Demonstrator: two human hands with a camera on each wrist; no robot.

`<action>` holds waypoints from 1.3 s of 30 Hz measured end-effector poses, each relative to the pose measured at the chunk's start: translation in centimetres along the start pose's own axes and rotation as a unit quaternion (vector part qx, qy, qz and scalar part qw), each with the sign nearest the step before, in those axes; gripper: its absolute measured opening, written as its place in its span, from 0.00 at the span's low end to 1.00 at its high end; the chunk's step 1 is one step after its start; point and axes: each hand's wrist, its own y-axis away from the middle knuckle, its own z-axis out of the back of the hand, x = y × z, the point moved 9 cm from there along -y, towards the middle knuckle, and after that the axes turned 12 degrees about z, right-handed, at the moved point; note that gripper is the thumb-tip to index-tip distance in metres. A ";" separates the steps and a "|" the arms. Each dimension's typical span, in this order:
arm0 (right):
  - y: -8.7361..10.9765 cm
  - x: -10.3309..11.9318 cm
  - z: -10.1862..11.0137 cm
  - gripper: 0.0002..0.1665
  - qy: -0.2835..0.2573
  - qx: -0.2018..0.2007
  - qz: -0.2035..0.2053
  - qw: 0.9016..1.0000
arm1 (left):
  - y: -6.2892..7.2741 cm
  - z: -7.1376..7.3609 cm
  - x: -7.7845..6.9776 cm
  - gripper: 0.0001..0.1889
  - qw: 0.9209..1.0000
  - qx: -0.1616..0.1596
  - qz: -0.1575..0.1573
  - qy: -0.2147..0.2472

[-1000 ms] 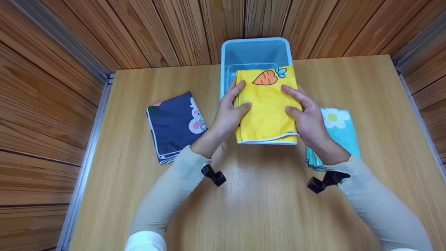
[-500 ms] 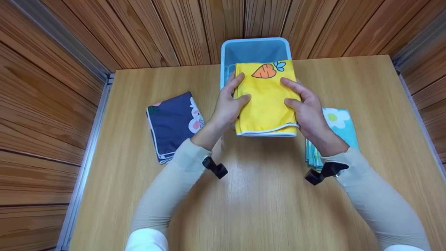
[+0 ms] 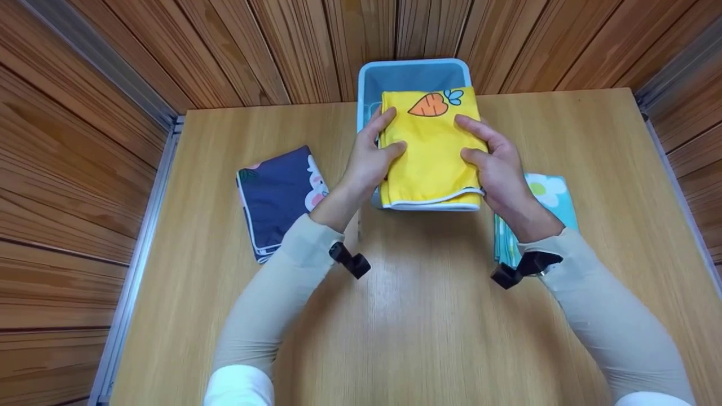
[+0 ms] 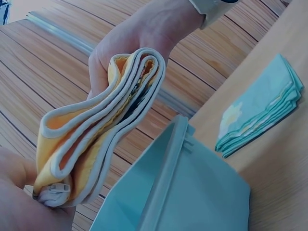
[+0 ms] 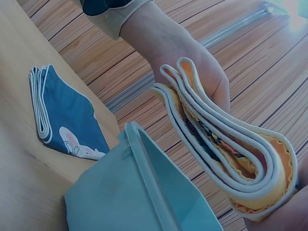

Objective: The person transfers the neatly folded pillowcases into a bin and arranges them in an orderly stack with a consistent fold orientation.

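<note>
A folded yellow cloth cover with a carrot print and white piping hangs over the near part of a blue plastic bin. My left hand grips its left side, thumb on top. On the opposite side my right hand holds it the same way, the other fingers mostly hidden underneath. Seen in the left wrist view, the cover's layered edge stays above the bin's rim, and a small zip slider shows at one corner.
On the table, a folded navy cloth with a white animal print lies left of the bin. A folded turquoise cloth with a flower print is at the right, partly behind my right wrist. Wood-panelled walls enclose the table.
Both hands have carried the yellow cover forward, further over the bin, covering more of its opening. The grip looks the same. The navy and turquoise cloths have stayed put.
</note>
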 end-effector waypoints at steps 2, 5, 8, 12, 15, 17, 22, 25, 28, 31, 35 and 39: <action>-0.3 0.1 -0.1 0.32 -0.001 -0.001 0.009 1.000 | -0.2 0.1 -0.1 0.33 1.000 -0.003 0.003 0.002; -0.7 0.1 -0.2 0.32 -0.003 -0.001 0.012 1.000 | -0.5 0.2 -0.3 0.33 1.000 -0.011 0.011 0.000; -1.0 0.1 0.0 0.32 0.001 -0.006 0.004 1.000 | -0.8 0.2 -0.4 0.33 1.000 -0.014 0.014 -0.002; -1.3 0.2 0.2 0.32 0.003 -0.012 -0.002 1.000 | -1.2 0.0 -0.6 0.33 1.000 -0.009 0.014 0.002; -1.6 0.2 0.3 0.32 0.006 -0.014 -0.003 1.000 | -1.6 -0.1 -0.6 0.33 1.000 -0.004 0.016 0.003; -1.8 0.2 0.4 0.32 0.010 -0.015 -0.003 1.000 | -1.8 -0.1 -0.7 0.32 1.000 -0.004 0.019 0.002; -2.4 0.1 0.3 0.32 0.009 -0.017 -0.011 1.000 | -2.4 0.2 -0.8 0.32 1.000 -0.009 0.022 -0.009; -2.8 0.1 0.2 0.32 0.010 -0.018 -0.017 1.000 | -2.7 0.3 -1.0 0.32 0.999 -0.012 0.023 -0.019; -3.2 0.2 0.2 0.33 0.017 -0.020 -0.018 0.999 | -3.0 0.3 -1.2 0.32 0.999 -0.015 0.021 -0.031; -3.6 0.1 0.1 0.33 0.025 -0.022 -0.019 0.999 | -3.3 0.5 -1.3 0.32 0.999 -0.019 0.019 -0.039; -4.1 0.0 0.0 0.34 0.033 -0.026 -0.024 0.999 | -3.7 0.5 -1.4 0.32 0.999 -0.019 0.018 -0.036; -4.5 -0.1 0.1 0.34 0.045 -0.028 -0.034 0.998 | -4.1 0.5 -1.4 0.32 0.999 -0.013 0.024 -0.039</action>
